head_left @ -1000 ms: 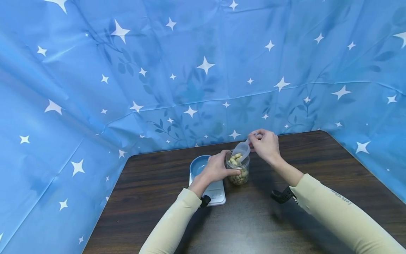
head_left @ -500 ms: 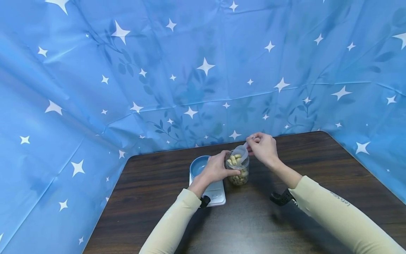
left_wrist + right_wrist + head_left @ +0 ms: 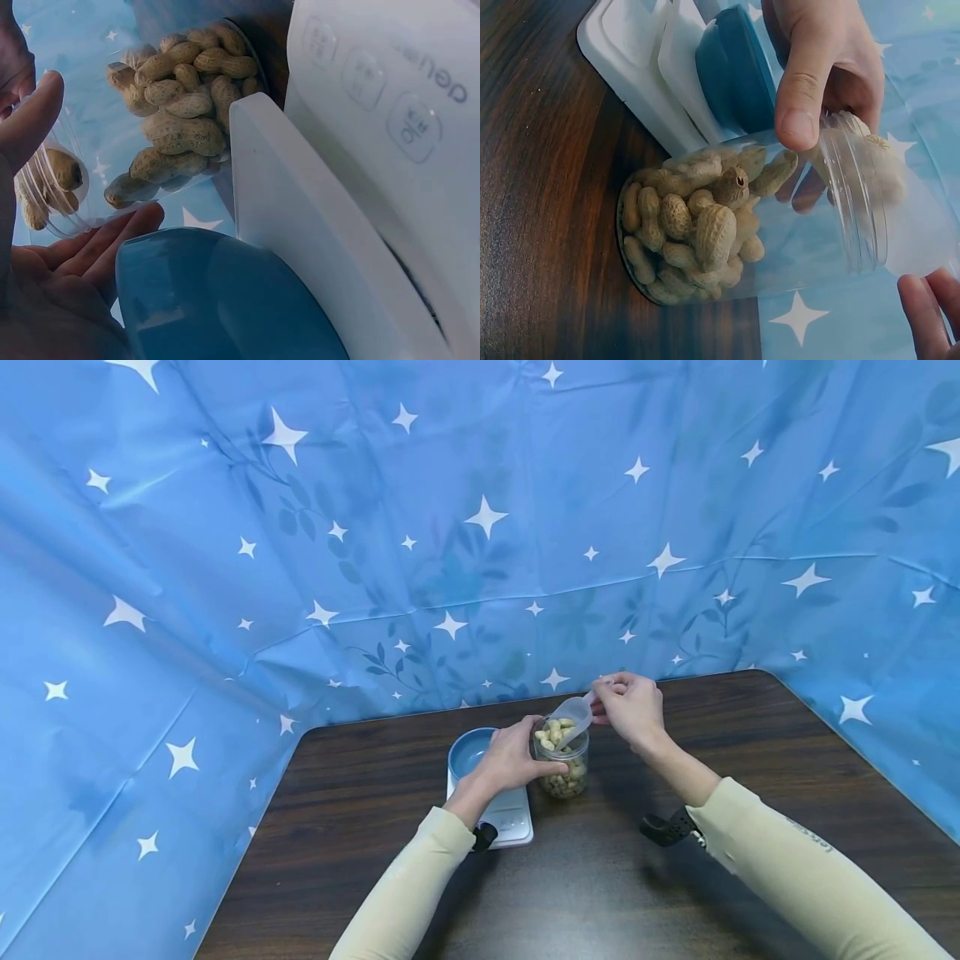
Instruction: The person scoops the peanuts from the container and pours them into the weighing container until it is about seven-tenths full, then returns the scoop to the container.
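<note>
In the head view, a clear jar (image 3: 566, 783) of unshelled peanuts (image 3: 714, 234) stands on the table just right of a white scale (image 3: 512, 823). My left hand (image 3: 513, 758) grips the jar near its mouth, thumb at the front and fingers around the far side. With fingertips, my right hand (image 3: 632, 708) pinches the handle of a translucent white scoop (image 3: 576, 712), whose bowl tilts down into the jar's mouth. Several peanuts are bunched at the mouth beside the scoop. A blue bowl (image 3: 469, 750) rests on the scale, partly hidden by the left hand.
The dark wooden table (image 3: 337, 827) extends to both sides. Behind it hangs a blue curtain (image 3: 420, 527) with white stars. Black wrist straps (image 3: 663, 828) hang under the cuffs, the left one overlapping the scale in the head view.
The right hand and scoop first dipped down and left into the jar, then came slightly up and right. The peanuts at the mouth have shifted. The left hand and jar stay put.
</note>
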`<move>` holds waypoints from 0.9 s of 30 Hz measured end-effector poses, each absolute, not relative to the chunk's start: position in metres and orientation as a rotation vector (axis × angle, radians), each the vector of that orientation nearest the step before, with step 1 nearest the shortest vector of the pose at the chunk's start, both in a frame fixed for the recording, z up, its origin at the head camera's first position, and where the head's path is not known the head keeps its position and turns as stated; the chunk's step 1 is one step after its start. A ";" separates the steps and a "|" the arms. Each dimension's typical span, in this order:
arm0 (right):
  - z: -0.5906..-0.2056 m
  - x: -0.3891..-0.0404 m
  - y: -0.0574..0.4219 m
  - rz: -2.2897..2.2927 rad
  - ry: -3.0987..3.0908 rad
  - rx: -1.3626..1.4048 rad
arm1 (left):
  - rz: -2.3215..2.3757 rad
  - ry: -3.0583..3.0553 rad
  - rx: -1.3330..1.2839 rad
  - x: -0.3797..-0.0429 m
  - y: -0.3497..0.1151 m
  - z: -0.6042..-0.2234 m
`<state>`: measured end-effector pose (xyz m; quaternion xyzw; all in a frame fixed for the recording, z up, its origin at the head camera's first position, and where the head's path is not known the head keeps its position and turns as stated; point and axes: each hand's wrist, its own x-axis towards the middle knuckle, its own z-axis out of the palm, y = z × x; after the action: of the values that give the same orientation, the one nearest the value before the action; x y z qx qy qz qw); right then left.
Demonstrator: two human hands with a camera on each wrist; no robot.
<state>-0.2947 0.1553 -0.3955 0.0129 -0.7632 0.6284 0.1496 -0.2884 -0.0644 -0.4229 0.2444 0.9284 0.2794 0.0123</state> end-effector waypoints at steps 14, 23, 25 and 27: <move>-0.393 -0.297 0.163 1.910 -2.138 -0.055 | 0.884 2.892 0.768 -0.286 -0.064 -0.421; -0.390 -0.299 0.168 1.968 -2.096 -0.087 | 0.878 2.889 0.769 -0.286 -0.065 -0.420; -0.391 -0.299 0.169 1.976 -2.094 -0.107 | 0.885 2.888 0.776 -0.286 -0.065 -0.420; -0.391 -0.298 0.170 1.980 -2.095 -0.123 | 0.883 2.888 0.781 -0.286 -0.065 -0.420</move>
<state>-0.2979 0.1703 -0.3913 -0.0424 -0.7201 0.6806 0.1280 -0.2855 -0.0650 -0.4203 0.2502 0.9258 0.2831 0.0113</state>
